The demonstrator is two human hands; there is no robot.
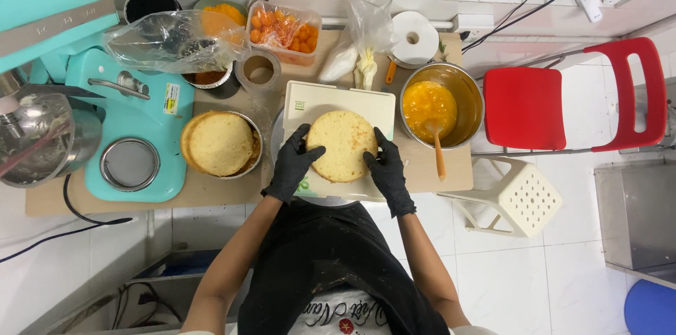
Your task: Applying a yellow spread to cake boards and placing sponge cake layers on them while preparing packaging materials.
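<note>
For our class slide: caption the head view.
Two gloved hands, left hand and right hand, hold a round sponge cake on a board.
</note>
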